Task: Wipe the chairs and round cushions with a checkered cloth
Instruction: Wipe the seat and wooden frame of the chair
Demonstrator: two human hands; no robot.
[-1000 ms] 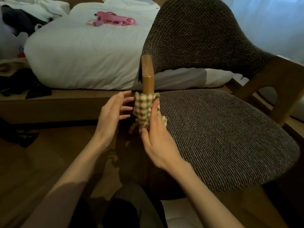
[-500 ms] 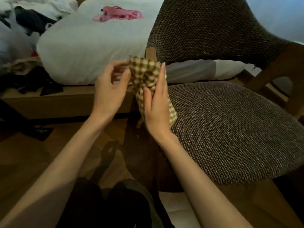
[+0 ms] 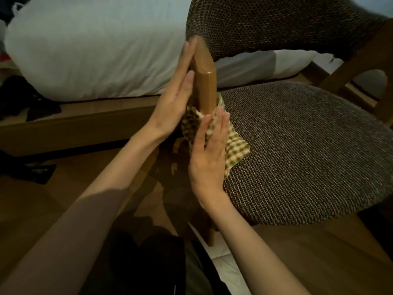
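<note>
Left hand (image 3: 172, 99) flat on bare chair arm (image 3: 205, 81), right hand (image 3: 208, 154) straight-fingered, pressing checkered cloth (image 3: 236, 145), now slid lower.

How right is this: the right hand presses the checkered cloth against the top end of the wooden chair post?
Wrong place. The head view shows the right hand pressing the checkered cloth against the wooden chair post low down, at seat level.

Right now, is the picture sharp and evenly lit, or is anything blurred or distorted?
Head view: dim warm light, floor in deep shadow; left hand and wooden armrest top motion-smeared; checkered cloth pattern is readable; wide-angle lens bends the chair back.
</note>
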